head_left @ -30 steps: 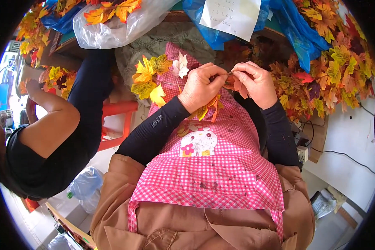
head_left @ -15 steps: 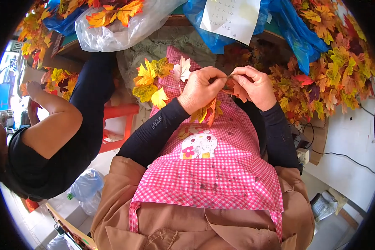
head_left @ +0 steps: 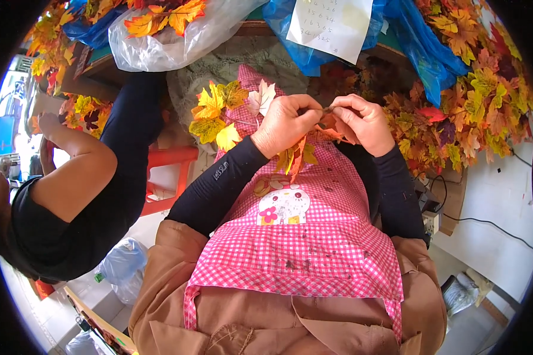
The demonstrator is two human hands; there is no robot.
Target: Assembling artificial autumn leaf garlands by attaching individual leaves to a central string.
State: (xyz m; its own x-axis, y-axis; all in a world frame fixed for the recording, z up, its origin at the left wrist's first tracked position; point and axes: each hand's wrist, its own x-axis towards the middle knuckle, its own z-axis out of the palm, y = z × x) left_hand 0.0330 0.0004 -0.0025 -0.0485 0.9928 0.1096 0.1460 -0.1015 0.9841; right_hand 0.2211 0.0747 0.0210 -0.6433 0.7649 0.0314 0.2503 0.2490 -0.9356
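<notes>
My left hand [head_left: 285, 124] is closed around a bunch of artificial autumn leaves [head_left: 219, 112]: yellow and pale ones fan out to its left, orange ones hang below the fist. My right hand [head_left: 361, 121] pinches the thin brown stem [head_left: 327, 109] between the two hands, fingertips nearly touching the left thumb. Both hands are held above my lap, over a pink checked apron [head_left: 302, 248]. Black sleeves cover both forearms.
A person in black [head_left: 71, 201] sits at my left on a red stool [head_left: 169, 171], hands by more leaves. A heap of orange and yellow leaves [head_left: 468, 112] lies to the right. Clear and blue plastic bags [head_left: 177, 35] of leaves and a white paper sheet [head_left: 331, 23] are ahead.
Both hands stay together on the stem with small finger shifts. The leaf bunch has turned slightly in my left hand.
</notes>
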